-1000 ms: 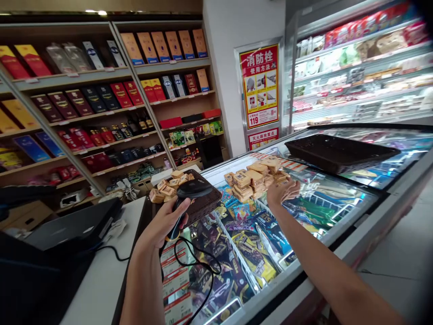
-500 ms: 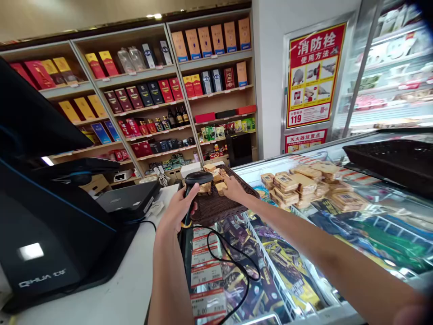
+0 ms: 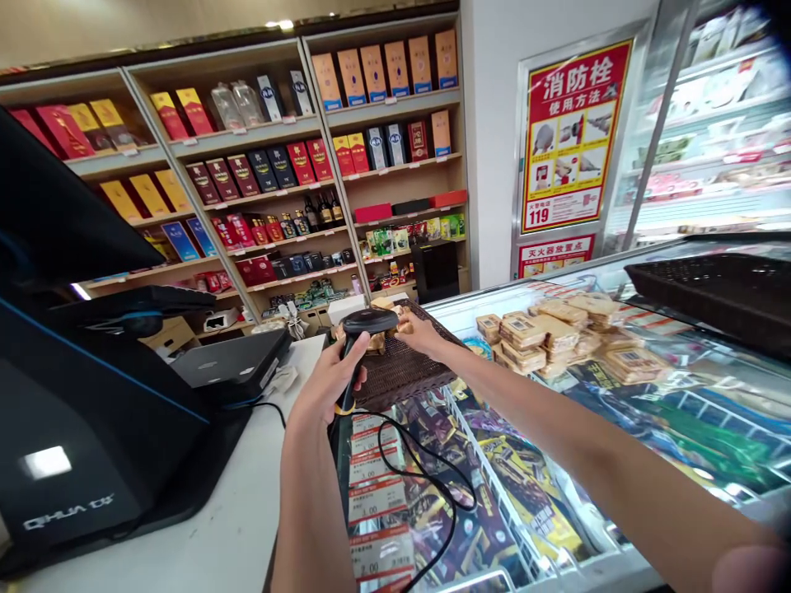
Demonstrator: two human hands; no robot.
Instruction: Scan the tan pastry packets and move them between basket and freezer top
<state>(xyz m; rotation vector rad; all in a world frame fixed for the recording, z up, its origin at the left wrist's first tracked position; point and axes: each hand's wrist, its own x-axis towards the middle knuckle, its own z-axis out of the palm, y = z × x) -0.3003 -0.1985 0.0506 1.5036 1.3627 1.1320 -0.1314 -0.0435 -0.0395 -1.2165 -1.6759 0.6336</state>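
My left hand [image 3: 330, 375] is wrapped around the handle of a black barcode scanner [image 3: 364, 323], its head tilted over a dark brown woven basket [image 3: 404, 375]. Several small tan wrapped snack packets [image 3: 375, 343] lie in the far part of the basket, partly hidden behind the scanner. My right hand [image 3: 425, 336] reaches over the basket from the right, its fingers closed on one wrapped snack packet [image 3: 404, 326]. From the scanner's handle a black cable [image 3: 454, 494] loops down across the glass freezer top.
Stacked tan packets [image 3: 544, 333] sit on the freezer glass [image 3: 618, 428], with a black tray [image 3: 710, 288] at right. A checkout machine [image 3: 92, 412] stands on the white counter [image 3: 210, 511] at left. Price tags [image 3: 378, 498] line the freezer edge; shelves [image 3: 265, 198] stand behind.
My right hand has moved slightly left and up, toward the scanner head. The packet near its fingers has shifted, baring more of the basket's bottom. My left hand still grips the scanner.
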